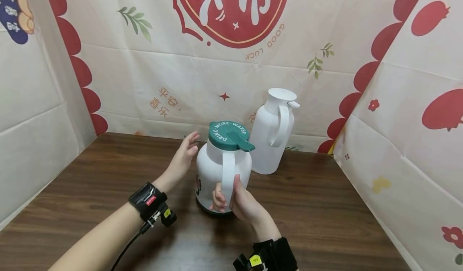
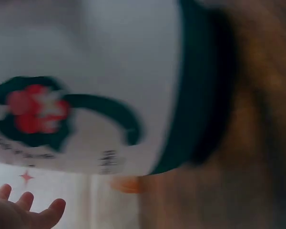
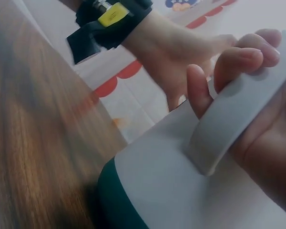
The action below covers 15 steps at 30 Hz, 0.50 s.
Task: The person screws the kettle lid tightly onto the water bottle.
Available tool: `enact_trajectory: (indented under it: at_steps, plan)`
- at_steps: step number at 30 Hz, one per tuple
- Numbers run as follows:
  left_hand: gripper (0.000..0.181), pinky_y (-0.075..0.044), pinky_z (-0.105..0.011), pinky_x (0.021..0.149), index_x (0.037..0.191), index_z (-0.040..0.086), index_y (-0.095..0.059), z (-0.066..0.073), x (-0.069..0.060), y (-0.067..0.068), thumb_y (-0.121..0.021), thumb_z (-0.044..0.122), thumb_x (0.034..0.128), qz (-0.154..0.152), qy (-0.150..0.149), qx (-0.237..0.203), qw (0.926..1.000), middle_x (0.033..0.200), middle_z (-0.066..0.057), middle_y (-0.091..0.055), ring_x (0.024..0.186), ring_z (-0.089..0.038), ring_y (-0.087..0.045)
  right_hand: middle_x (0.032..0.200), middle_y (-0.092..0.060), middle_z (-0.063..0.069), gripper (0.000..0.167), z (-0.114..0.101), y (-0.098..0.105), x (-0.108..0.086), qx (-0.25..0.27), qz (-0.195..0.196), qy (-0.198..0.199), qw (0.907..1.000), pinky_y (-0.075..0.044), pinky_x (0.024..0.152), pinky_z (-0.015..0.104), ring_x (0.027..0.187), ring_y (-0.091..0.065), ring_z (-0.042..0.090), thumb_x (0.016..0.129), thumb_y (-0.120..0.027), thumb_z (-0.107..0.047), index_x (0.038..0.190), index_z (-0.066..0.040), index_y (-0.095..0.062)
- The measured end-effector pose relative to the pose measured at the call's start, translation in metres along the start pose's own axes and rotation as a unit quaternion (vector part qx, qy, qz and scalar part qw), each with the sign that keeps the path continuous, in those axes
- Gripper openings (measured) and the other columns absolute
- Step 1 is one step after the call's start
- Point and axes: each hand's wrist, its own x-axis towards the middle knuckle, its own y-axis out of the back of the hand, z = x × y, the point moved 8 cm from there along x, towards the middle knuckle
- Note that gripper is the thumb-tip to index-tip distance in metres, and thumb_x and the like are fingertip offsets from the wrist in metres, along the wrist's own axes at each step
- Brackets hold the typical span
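Observation:
A white thermos jug (image 1: 209,168) with a green lid (image 1: 221,137) lettered "DRINK MORE WATER" stands upright on the table. My right hand (image 1: 249,208) grips its white handle (image 1: 228,168); the right wrist view shows fingers (image 3: 238,62) curled over that handle. On the jug's left side, my left hand (image 1: 182,158) is raised near the lid, its fingers loosely extended and holding nothing. The left wrist view has the jug's wall close up, with a red and green print (image 2: 38,109) and a dark green base (image 2: 200,86). Whether the left fingers touch the jug, I cannot tell.
Behind the jug to the right stands a taller white pitcher (image 1: 265,142), its handle facing front right. The brown wooden table (image 1: 318,214) ends at a patterned cloth backdrop (image 1: 202,86), with cloth on both sides. A black cable (image 1: 124,249) trails from the left wrist strap.

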Motion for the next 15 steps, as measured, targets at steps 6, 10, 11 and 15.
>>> enact_trajectory:
  at_steps: [6,10,11,15]
  plan:
    - [0.087,-0.028,-0.057,0.102,0.151,0.01,-0.015,-0.024,-0.017,-0.014,-0.052,0.059,0.0893,-0.033,-0.002,-0.028,0.9991,0.148,-0.019,-0.024,0.132,-0.037,-0.028,0.067,-0.036,0.0,0.061,0.0,0.001,-0.001,-0.006,0.021,0.01,0.9997,-0.047,0.081,0.034,0.059,-0.038,0.016,0.096,-0.006,-0.061,0.079,-0.014,-0.041]
    - [0.096,-0.03,-0.055,0.1,0.152,0.017,-0.014,-0.031,-0.021,-0.022,-0.06,0.064,0.0826,-0.049,-0.008,-0.037,0.9981,0.145,-0.015,-0.028,0.128,-0.034,-0.032,0.067,-0.036,0.0,0.061,-0.001,0.001,-0.001,-0.008,0.03,0.018,0.9994,-0.047,0.08,0.033,0.06,-0.039,0.013,0.096,-0.007,-0.06,0.079,-0.013,-0.041]
    - [0.097,-0.03,-0.055,0.1,0.152,0.018,-0.014,-0.031,-0.021,-0.024,-0.062,0.064,0.0814,-0.049,-0.009,-0.036,0.9981,0.145,-0.015,-0.029,0.128,-0.033,-0.033,0.067,-0.035,0.001,0.061,-0.001,0.001,-0.002,-0.009,0.032,0.02,0.9993,-0.047,0.08,0.033,0.059,-0.039,0.014,0.096,-0.007,-0.06,0.079,-0.012,-0.041]
    - [0.104,-0.029,-0.058,0.1,0.152,0.018,-0.014,-0.033,-0.019,-0.026,-0.068,0.064,0.0767,-0.049,-0.006,-0.023,0.9985,0.145,-0.014,-0.03,0.127,-0.033,-0.033,0.068,-0.035,0.003,0.062,-0.002,0.0,-0.002,-0.014,0.035,0.027,0.9989,-0.046,0.079,0.032,0.059,-0.038,0.016,0.096,-0.008,-0.06,0.08,-0.008,-0.039]
